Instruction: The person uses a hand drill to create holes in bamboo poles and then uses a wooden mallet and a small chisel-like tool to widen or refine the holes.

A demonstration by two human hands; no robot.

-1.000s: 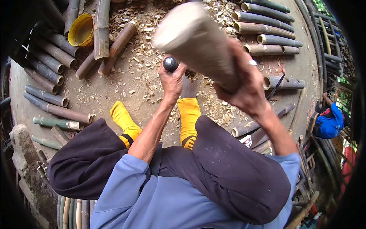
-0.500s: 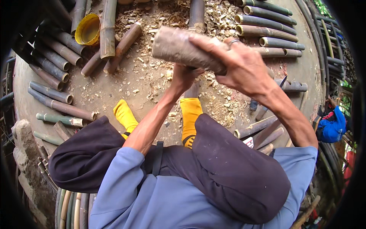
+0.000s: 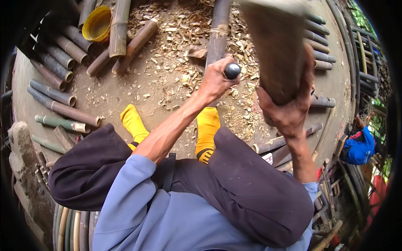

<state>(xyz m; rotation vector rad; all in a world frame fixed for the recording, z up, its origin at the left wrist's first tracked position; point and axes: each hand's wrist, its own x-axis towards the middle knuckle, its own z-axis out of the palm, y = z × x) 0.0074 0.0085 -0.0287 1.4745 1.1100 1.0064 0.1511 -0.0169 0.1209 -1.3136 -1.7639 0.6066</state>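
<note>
My left hand point(image 3: 218, 79) is closed around a tool with a black, round-ended handle point(image 3: 232, 70). The tool's working end is hidden behind the fist. Right under that fist runs a dark bamboo pole point(image 3: 217, 27), its near end by the yellow sock on my right foot. Raised close to the camera, a thick wooden club point(image 3: 276, 54) fills the upper right, its top end blurred. My right hand point(image 3: 289, 111) grips the club's lower part, fingers wrapped on both sides.
Wood chips point(image 3: 173, 46) litter the ground. Cut bamboo lengths point(image 3: 63, 115) lie at left, with more bamboo lengths point(image 3: 320, 46) at right. A yellow bucket point(image 3: 96, 25) stands at the upper left. A person in blue point(image 3: 359, 145) is at the far right.
The club has swung from lying across in front of my left hand to upright at the upper right, nearer the camera. My left fist and the black handle end now show.
</note>
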